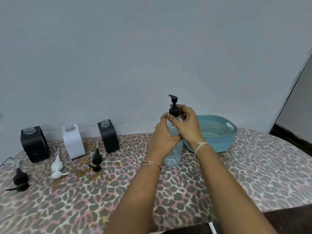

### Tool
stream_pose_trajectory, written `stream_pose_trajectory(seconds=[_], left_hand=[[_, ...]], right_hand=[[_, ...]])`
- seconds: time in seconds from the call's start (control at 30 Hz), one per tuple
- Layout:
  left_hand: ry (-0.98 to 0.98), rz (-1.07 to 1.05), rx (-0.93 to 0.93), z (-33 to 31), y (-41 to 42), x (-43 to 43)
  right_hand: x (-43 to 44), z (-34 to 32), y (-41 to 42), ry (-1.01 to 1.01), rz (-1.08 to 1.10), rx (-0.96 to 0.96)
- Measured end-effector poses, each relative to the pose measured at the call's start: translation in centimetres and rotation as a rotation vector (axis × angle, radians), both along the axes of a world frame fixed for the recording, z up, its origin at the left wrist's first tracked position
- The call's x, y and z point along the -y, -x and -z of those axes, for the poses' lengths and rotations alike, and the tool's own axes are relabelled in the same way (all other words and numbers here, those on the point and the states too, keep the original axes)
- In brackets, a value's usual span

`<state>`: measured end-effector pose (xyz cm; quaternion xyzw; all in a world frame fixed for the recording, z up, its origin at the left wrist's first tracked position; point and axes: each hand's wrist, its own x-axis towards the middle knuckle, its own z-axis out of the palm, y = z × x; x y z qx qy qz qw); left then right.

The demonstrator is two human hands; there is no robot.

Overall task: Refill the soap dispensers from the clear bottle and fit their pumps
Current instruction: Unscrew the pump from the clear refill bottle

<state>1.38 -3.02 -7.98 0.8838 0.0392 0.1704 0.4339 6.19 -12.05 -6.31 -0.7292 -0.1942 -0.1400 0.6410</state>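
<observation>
I see the clear plastic bottle (173, 156) standing upright on the leopard-print table cover (244, 169), right of centre and just in front and to the left of the teal perforated plastic basket (219, 132). Its black pump head (173, 107) is on its neck, nozzle pointing left. My left hand (161, 138) curls round the bottle's upper body. My right hand (188, 126) reaches over it, thumb and fingers pinching the pump's black collar.

To the left, three square dispensers stand along the wall with open necks: a black one (108, 137) nearest, a white one (74, 143), and a second black one (34, 145) farthest. A loose pump lies on the cover in front of each: black (96, 160), white (57, 166), black (20, 179). Orange-brown smears (87, 168) mark the cover near the middle pumps.
</observation>
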Motion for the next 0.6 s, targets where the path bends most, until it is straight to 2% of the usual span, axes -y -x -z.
stream_pose_trajectory(seconds=[0.17, 0.4, 0.53, 0.6], left_hand=[[0.016, 0.014, -0.003, 0.1, 0.0, -0.2], [0.092, 0.042, -0.023, -0.3, 0.4, 0.1], [0.076, 0.039, -0.063, -0.6, 0.5, 0.0], [0.067, 0.037, -0.075, -0.6, 0.5, 0.0]], right_hand=[[0.7, 0.2, 0.3, -0.043, -0.056, -0.050], [1.2, -0.4, 1.4, 0.013, -0.105, -0.037], [0.4, -0.4, 1.2, 0.185, 0.049, 0.034], [0.2, -0.5, 1.1, 0.202, 0.104, 0.037]])
